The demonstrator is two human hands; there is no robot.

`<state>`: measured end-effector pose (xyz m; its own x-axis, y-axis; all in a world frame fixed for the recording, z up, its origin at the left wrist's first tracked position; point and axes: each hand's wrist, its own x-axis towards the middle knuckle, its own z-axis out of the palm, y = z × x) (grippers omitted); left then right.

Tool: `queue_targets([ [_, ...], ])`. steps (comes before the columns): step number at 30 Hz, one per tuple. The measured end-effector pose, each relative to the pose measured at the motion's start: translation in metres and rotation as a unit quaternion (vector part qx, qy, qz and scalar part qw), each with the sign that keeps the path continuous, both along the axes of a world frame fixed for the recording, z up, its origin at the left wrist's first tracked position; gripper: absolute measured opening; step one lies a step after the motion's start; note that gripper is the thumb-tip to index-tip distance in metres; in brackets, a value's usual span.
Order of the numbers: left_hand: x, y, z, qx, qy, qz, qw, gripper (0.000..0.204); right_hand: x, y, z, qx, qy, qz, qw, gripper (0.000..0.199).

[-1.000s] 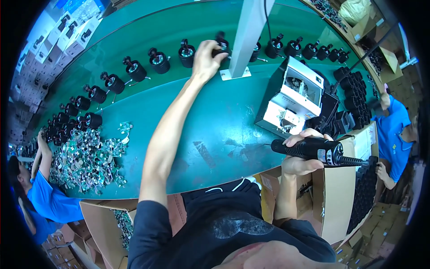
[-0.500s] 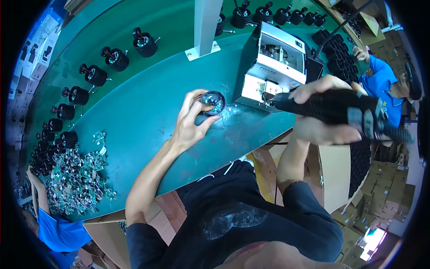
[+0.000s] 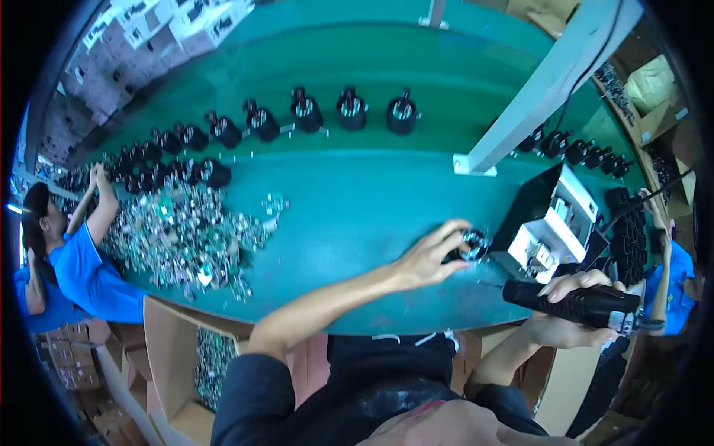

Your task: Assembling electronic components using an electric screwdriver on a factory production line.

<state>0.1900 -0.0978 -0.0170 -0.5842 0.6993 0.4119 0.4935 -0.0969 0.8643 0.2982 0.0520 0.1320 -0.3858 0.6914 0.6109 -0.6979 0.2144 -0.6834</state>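
My left hand point(image 3: 431, 258) grips a small round black housing point(image 3: 476, 242) by its rim, thumb on the near side and fingers on the far side. Parts inside the housing are too small to make out. In my right hand point(image 3: 571, 327) lies a black electric screwdriver point(image 3: 532, 295), held level with its thin bit pointing left, short of the housing. Just beyond the screwdriver stands a black-and-white screw feeder point(image 3: 569, 195), close to the housing's right side.
Black cylindrical units point(image 3: 306, 111) form a row along the green bench. At left lies a heap of small circuit boards point(image 3: 178, 230) with wires. A grey post point(image 3: 520, 104) rises behind the feeder. Blue-shirted people point(image 3: 89, 271) work on both sides; a cardboard box point(image 3: 167, 357) stands below the bench edge.
My view has swung left. The screwdriver's tip has come away from the screw feeder and moved toward the housing. My left hand still holds the housing.
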Motion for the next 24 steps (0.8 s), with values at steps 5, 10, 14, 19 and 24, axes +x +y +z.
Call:
queue_targets([
  [5,0.006,-0.004,0.006,0.017,-0.007,0.006,1.0,0.025,0.001,-0.003,-0.009,-0.022,0.026,0.027,0.999,0.073],
  [10,0.003,-0.001,0.007,0.019,0.013,0.01,1.0,0.025,0.007,-0.002,-0.013,-0.039,0.038,0.05,0.997,0.071],
  [14,0.002,-0.001,0.01,0.013,-0.019,0.011,1.0,0.026,0.012,0.0,-0.012,-0.036,0.039,0.069,0.996,0.072],
  [19,-0.002,0.002,0.005,0.022,-0.036,-0.007,0.999,0.027,0.006,-0.002,-0.001,-0.013,0.061,0.085,0.994,0.074],
  [24,-0.001,0.001,0.006,0.024,-0.044,0.003,0.999,0.029,0.003,-0.004,0.003,0.048,0.085,0.095,0.991,0.079],
])
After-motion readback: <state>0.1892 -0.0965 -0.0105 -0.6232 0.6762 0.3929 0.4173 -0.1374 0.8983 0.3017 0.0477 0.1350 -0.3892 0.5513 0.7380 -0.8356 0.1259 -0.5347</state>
